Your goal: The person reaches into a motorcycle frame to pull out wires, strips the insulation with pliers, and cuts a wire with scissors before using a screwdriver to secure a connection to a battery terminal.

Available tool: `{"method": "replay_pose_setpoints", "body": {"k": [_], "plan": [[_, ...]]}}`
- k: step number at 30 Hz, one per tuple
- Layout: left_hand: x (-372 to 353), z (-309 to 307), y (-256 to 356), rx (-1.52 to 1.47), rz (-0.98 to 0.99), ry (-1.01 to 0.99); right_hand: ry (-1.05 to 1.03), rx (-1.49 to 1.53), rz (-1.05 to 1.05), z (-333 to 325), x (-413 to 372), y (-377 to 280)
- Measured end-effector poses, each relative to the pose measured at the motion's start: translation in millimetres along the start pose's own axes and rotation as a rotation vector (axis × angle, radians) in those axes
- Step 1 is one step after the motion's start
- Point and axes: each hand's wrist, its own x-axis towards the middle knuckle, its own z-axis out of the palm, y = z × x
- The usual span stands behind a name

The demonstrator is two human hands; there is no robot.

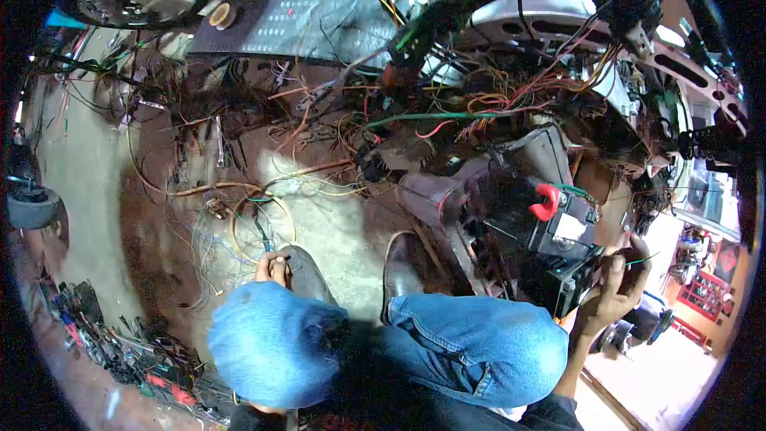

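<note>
My left hand (274,268) is in front of my left knee, its fingers curled closed round the end of a thin dark cable (266,241) that runs up toward loose wires on the floor. Out to the right, beside my right knee, my right hand (616,286) is raised with thumb and fingers pinched together. A short thin green wire (641,260) sticks out from its fingertips. Just left of that hand stands a black battery-like box (568,231) with a red clamp-like part (545,203) on top.
Tangled wiring (511,104) hangs across the upper middle, below a metal frame (535,12). A coiled tan cable (263,219) lies on the floor near my shoes (307,271). Several tools (120,351) are piled at lower left. A wheel (33,207) is at far left.
</note>
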Motion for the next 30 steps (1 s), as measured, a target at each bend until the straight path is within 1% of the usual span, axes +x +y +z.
{"method": "replay_pose_setpoints", "body": {"k": [2, 4, 6, 7, 8, 10, 12, 13, 14, 15, 16, 18, 19, 20, 21, 22, 23, 24, 25, 26, 28, 29, 30], "plan": [[14, 12, 24, 0.002, 0.065, 0.009, 0.013, 0.002, 0.025, 0, 2, 5], [5, 25, 61, -0.142, 0.202, 0.039, -0.014, 0.086, 0.030, -4, 5, 14], [19, 26, 66, 0.030, 0.321, 0.065, -0.066, 0.166, 0.040, -9, 6, 20], [19, 28, 83, 0.096, 0.406, 0.090, -0.002, 0.198, 0.044, 1, 4, 18], [28, 30, 83, 0.061, 0.429, 0.037, 0.004, 0.154, 0.043, 1, 7, 17], [17, 36, 128, 0.078, 0.437, -0.081, 0.001, 0.161, 0.040, 0, 7, 18], [25, 37, 140, 0.383, 0.528, -0.124, -0.007, 0.138, 0.026, 0, 7, 16], [25, 41, 149, 0.334, 0.545, -0.207, -0.011, 0.148, 0.029, -2, 8, 17], [28, 44, 150, 0.392, 0.584, -0.257, -0.016, 0.163, 0.026, -3, 8, 20], [29, 48, 156, 0.462, 0.603, -0.311, -0.104, 0.214, 0.017, -11, 10, 25], [29, 52, 162, 0.531, 0.624, -0.362, -0.052, 0.156, 0.012, 0, 8, 17], [29, 63, 166, 0.495, 0.634, -0.493, -0.094, 0.189, 0.003, -7, 10, 23], [31, 70, 159, 0.484, 0.703, -0.482, -0.098, 0.189, 0.013, -7, 10, 23], [32, 74, 155, 0.445, 0.688, -0.551, -0.099, 0.190, 0.021, -7, 9, 22], [29, 72, 156, 0.473, 0.658, -0.557, -0.096, 0.190, 0.027, -4, 10, 18], [25, 72, 158, 0.504, 0.640, -0.563, -0.074, 0.113, 0.020, 1, 9, 14], [29, 70, 149, 0.549, 0.716, -0.537, -0.042, 0.040, 0.008, 10, 8, 8], [21, 66, 158, 0.502, 0.642, -0.541, -0.006, -0.032, -0.002, 16, 10, 3], [18, 62, 164, 0.467, 0.631, -0.546, -0.063, -0.076, -0.010, 12, 11, 5], [18, 57, 168, 0.432, 0.621, -0.552, -0.061, -0.097, 0.013, 13, 12, 4], [18, 45, 179, 0.364, 0.598, -0.537, -0.172, -0.183, -0.018, 9, 13, -2], [24, 39, 176, 0.341, 0.577, -0.514, -0.173, -0.185, 0.025, 6, 13, -2], [27, 36, 176, 0.267, 0.677, -0.446, -0.213, -0.283, 0.006, 5, 16, -9]]}}
